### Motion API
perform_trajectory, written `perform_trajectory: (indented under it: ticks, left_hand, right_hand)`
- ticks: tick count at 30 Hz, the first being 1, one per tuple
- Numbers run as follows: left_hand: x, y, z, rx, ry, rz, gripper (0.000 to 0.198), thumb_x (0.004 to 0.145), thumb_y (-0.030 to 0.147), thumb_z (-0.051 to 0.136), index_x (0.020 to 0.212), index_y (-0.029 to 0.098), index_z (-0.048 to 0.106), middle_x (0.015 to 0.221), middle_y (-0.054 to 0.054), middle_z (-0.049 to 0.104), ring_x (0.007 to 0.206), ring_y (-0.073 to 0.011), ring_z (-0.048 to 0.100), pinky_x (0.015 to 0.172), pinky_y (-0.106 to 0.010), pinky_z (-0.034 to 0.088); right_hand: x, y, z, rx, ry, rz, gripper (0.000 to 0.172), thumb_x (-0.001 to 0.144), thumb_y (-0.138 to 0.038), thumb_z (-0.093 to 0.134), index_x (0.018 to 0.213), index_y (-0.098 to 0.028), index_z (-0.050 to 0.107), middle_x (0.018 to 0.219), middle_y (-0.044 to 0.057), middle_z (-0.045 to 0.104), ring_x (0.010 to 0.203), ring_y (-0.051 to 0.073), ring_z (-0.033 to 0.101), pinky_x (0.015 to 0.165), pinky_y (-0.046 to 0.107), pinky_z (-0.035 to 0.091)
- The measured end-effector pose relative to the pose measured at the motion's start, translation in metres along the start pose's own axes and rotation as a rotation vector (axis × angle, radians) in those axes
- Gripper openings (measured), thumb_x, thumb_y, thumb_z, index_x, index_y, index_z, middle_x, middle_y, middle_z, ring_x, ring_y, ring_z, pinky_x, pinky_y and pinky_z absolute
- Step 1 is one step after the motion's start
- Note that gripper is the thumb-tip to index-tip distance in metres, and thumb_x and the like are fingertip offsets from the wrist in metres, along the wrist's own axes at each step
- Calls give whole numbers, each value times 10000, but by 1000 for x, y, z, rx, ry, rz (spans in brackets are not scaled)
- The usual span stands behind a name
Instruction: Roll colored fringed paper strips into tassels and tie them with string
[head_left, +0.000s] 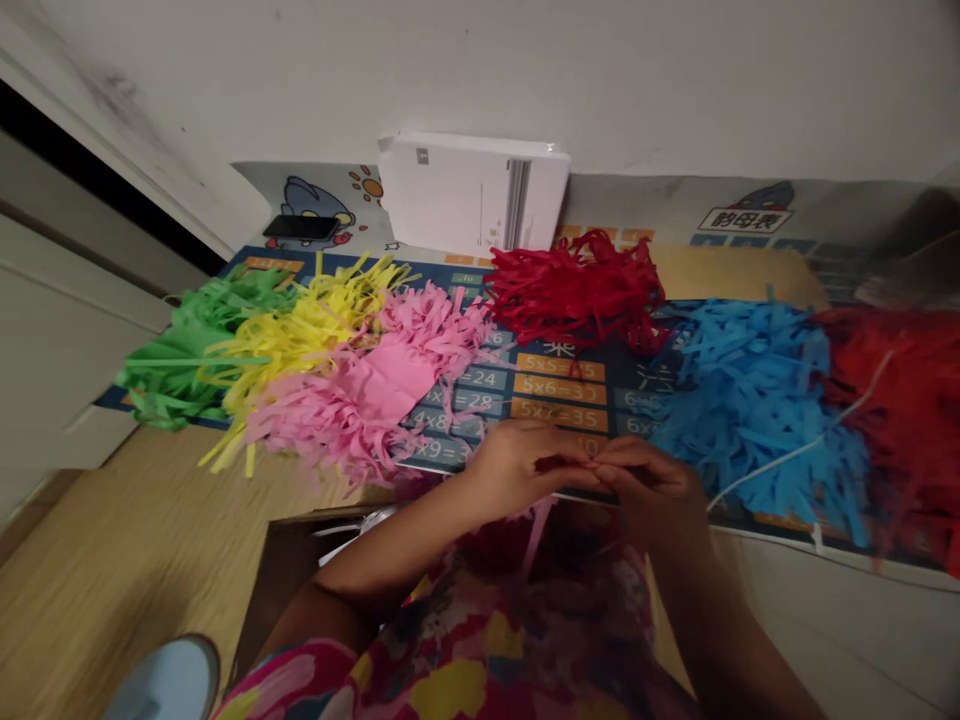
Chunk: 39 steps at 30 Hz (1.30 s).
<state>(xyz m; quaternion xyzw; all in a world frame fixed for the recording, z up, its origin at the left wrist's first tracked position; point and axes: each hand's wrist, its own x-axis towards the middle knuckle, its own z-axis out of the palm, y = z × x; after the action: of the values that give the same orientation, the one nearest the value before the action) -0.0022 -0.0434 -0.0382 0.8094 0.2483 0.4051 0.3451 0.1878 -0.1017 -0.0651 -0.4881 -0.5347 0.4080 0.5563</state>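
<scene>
My left hand (521,460) and my right hand (654,488) meet at the fingertips over the table's front edge. Both are closed in a pinch, and whatever lies between the fingertips is too small to make out. Below the left hand a thin pink paper strip (538,535) hangs down in front of the patterned clothing. A pink fringed paper bundle (401,375) lies left of the hands, with loose strands reaching toward them. Beyond them sits a red fringed bundle (574,290). To the right is a blue fringed bundle (757,400), close to the right hand.
Yellow (322,320) and green (187,350) fringed bundles lie at the left, another red one (900,400) at the far right. A white string (806,435) crosses the blue bundle. Behind stand a white box (472,195) and a dark phone (304,228). A printed mat (562,392) covers the table.
</scene>
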Motion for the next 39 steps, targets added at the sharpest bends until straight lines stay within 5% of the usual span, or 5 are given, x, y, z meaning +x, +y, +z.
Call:
perform_trajectory:
  ticks: [12,21,39]
  left_hand:
    - [0,0,-3,-9,34,3,111,868,268,728,876,158,741,808,-56,774,751,-152,723,701,-223,556]
    - [-7,1,7,97,178,200,88,916,168,645,932,187,730,916,-60,780,871,-156,729,807,-281,588]
    - [5,-7,15,220,140,210,78,910,139,648,960,179,694,889,-49,771,831,-145,731,752,-254,605]
  right_hand:
    - [3,-4,2,-61,-31,-67,86,862,-199,701,795,-251,687,811,-19,669,771,131,644,691,233,518]
    - [-3,-7,10,-143,68,-148,129,867,-149,699,857,-277,710,868,-28,721,840,137,679,782,257,540]
    - [6,-11,3,-261,96,-216,58,877,-195,682,834,-233,690,826,5,732,781,155,692,727,276,541]
